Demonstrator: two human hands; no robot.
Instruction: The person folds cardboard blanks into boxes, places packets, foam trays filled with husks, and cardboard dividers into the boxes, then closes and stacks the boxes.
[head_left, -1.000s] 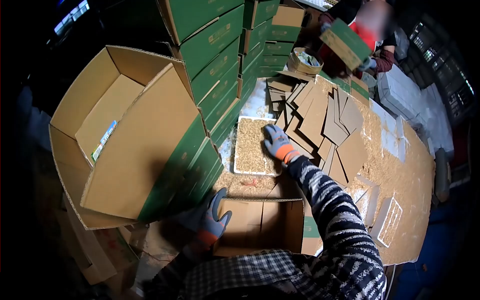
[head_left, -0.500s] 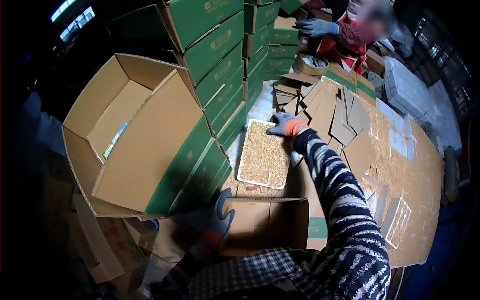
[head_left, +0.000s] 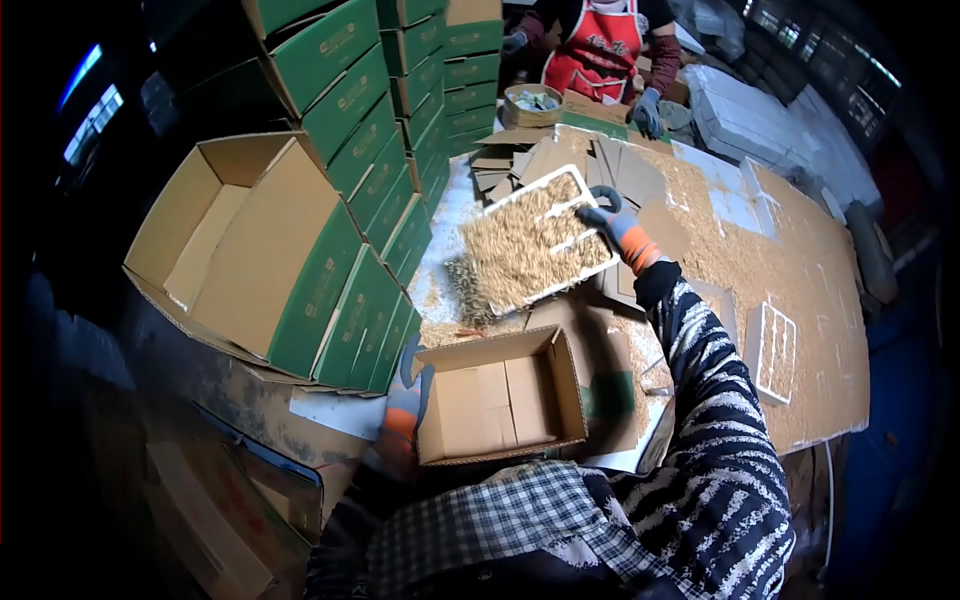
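My right hand (head_left: pixel 612 220), in a grey and orange glove, grips the right edge of a white tray (head_left: pixel 535 240). The tray is tilted above the table, and brown shavings lie over it and spill from its left side. White dividers show through near my fingers. My left hand (head_left: pixel 408 395), gloved alike, is closed on the left wall of an open cardboard box (head_left: pixel 500 395) close to my body. Creased flaps form the box's floor, with nothing else seen inside.
Tall stacks of green boxes (head_left: pixel 345 110) stand at the left, beside a large open box (head_left: pixel 270 260). Flat cardboard pieces (head_left: pixel 630 172) lie behind the tray. A small filled tray (head_left: pixel 775 352) is at the right. A co-worker in a red apron (head_left: pixel 600 50) stands across the table (head_left: pixel 820 300).
My right hand has raised and tilted the white tray, and shavings now slide off it. The near box shows more of its inside. The co-worker's hands have moved, and the camera view has shifted.
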